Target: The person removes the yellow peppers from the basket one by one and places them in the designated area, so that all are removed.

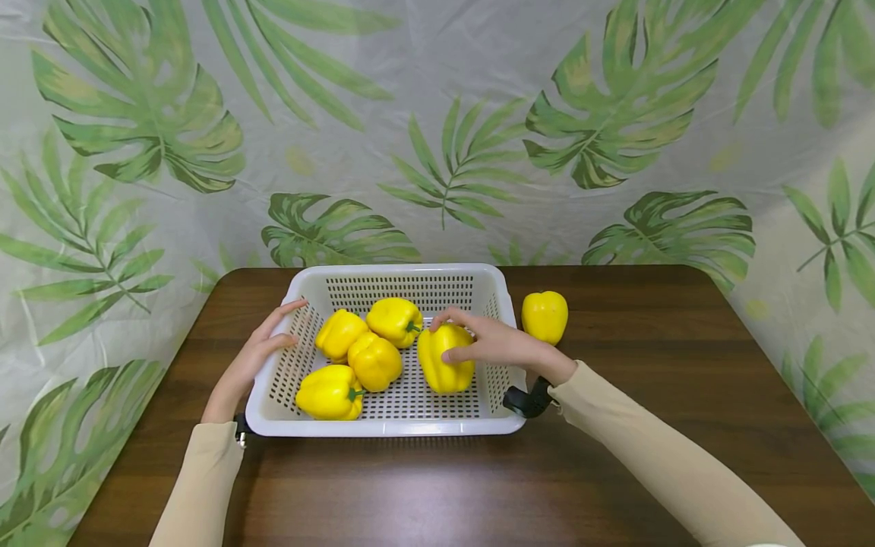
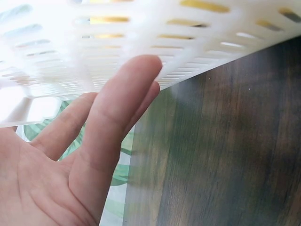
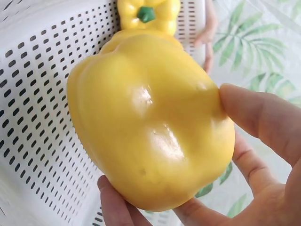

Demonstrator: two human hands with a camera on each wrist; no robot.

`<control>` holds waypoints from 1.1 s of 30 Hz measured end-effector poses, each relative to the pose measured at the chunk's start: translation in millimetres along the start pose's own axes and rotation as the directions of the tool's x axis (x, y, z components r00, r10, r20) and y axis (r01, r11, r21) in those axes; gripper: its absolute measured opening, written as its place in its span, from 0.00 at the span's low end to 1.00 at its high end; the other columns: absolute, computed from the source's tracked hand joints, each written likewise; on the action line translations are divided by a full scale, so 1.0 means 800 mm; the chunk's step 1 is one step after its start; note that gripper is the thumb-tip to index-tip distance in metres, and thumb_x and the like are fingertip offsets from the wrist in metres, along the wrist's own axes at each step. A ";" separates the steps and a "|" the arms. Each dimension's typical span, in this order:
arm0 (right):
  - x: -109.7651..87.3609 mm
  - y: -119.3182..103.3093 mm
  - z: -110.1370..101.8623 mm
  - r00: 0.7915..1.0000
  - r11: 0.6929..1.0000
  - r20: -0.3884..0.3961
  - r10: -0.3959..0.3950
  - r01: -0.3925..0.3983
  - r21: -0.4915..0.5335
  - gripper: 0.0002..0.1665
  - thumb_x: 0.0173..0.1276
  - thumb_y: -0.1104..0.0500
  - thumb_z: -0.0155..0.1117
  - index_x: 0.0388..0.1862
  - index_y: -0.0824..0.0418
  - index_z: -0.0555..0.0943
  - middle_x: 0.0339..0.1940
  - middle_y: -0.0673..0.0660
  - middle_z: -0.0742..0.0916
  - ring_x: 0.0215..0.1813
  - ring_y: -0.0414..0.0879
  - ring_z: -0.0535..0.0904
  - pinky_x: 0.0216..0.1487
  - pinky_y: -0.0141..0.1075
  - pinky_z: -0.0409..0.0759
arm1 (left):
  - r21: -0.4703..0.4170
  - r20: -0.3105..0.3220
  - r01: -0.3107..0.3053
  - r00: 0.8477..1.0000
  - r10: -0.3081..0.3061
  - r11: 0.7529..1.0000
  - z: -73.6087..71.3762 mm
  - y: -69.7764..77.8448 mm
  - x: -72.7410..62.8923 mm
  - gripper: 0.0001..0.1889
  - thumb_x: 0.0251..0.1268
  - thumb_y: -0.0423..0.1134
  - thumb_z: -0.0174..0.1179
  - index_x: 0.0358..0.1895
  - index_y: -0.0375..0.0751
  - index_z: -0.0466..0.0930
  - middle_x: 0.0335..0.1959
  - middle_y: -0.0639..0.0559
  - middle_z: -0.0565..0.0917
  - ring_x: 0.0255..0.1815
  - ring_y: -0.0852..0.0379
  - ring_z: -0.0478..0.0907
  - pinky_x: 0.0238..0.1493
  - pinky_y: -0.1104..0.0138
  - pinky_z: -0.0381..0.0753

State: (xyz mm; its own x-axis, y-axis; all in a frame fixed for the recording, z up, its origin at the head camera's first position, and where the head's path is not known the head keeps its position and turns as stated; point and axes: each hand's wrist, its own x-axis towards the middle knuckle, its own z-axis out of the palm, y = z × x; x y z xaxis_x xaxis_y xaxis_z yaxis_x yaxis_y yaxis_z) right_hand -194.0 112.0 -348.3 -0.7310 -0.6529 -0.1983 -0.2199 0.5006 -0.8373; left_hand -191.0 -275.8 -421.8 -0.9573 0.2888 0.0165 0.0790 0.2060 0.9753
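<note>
Toward the right side of a white, rectangular, perforated plastic basket (image 1: 386, 428), we have a glossy yellow, blocky bell pepper (image 1: 444, 374) pinched between the thumb and fingers of our right hand (image 1: 487, 342); whether its underside touches the basket floor, we cannot tell. Our left hand (image 1: 256, 353) lies at the left wall with its fingers spread and fairly straight, and how firmly it bears on the plastic does not show. Four more yellow bell peppers (image 1: 375, 362) sit clustered across the left and middle, and a lone yellow bell pepper (image 1: 544, 317) stands just right of the basket on the brown wood-grained tabletop (image 1: 649, 342). To handle the pinched one well, we should, in our judgement, spread the hold widely around its bulge, since the smooth skin looks slippery. We would also do best to avoid knocking the rear pepper's green stem (image 1: 413, 327), and to loosen only when the weight is borne from below.
</note>
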 end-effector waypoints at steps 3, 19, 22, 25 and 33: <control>-0.003 -0.001 -0.003 1.000 1.000 -0.019 -0.013 0.013 -0.009 0.22 0.68 0.56 0.62 0.58 0.51 0.70 0.65 0.57 0.71 0.59 0.55 0.69 0.59 0.53 0.68 | 0.003 0.001 -0.004 1.000 0.004 1.000 0.000 0.000 0.000 0.29 0.71 0.33 0.44 0.74 0.47 0.53 0.73 0.33 0.52 0.60 0.28 0.64 0.41 0.54 0.82; -0.017 0.004 -0.018 0.990 0.992 -0.096 -0.103 0.110 0.069 0.25 0.68 0.57 0.61 0.64 0.55 0.69 0.64 0.56 0.72 0.59 0.55 0.68 0.60 0.55 0.65 | 0.018 -0.003 0.026 1.000 -0.026 1.000 0.000 -0.001 0.000 0.30 0.71 0.33 0.45 0.74 0.48 0.52 0.73 0.34 0.52 0.57 0.27 0.66 0.41 0.53 0.82; -0.021 0.005 -0.020 0.987 0.989 -0.110 -0.114 0.124 0.084 0.26 0.69 0.57 0.60 0.65 0.55 0.68 0.64 0.57 0.72 0.56 0.55 0.69 0.57 0.52 0.69 | 0.013 -0.004 0.033 0.999 -0.033 0.999 0.001 -0.001 -0.001 0.30 0.71 0.33 0.45 0.74 0.48 0.52 0.73 0.35 0.52 0.57 0.27 0.67 0.41 0.53 0.82; -0.025 0.005 -0.024 0.987 0.987 -0.128 -0.102 0.116 0.109 0.27 0.69 0.57 0.60 0.66 0.54 0.68 0.63 0.58 0.72 0.52 0.55 0.71 0.53 0.48 0.71 | 0.010 -0.004 0.039 0.999 -0.039 0.999 0.001 0.000 -0.001 0.30 0.71 0.33 0.45 0.74 0.49 0.52 0.73 0.35 0.51 0.57 0.27 0.67 0.41 0.52 0.82; -0.034 0.009 -0.034 0.984 0.982 -0.155 -0.083 0.108 0.156 0.27 0.69 0.56 0.59 0.66 0.53 0.68 0.66 0.57 0.69 0.48 0.58 0.76 0.52 0.53 0.73 | 0.013 -0.004 0.029 1.000 -0.029 0.999 0.002 0.000 -0.001 0.30 0.71 0.33 0.45 0.74 0.48 0.52 0.73 0.35 0.52 0.57 0.27 0.67 0.41 0.52 0.82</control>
State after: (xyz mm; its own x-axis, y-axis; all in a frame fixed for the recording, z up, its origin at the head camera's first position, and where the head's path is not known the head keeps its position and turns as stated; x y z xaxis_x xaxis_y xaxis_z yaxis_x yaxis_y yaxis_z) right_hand -193.7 148.8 -334.9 -0.8016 -0.5960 -0.0464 -0.1937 0.3323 -0.9231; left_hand -190.1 -274.8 -422.0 -0.9603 0.2788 -0.0113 0.0543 0.2263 0.9725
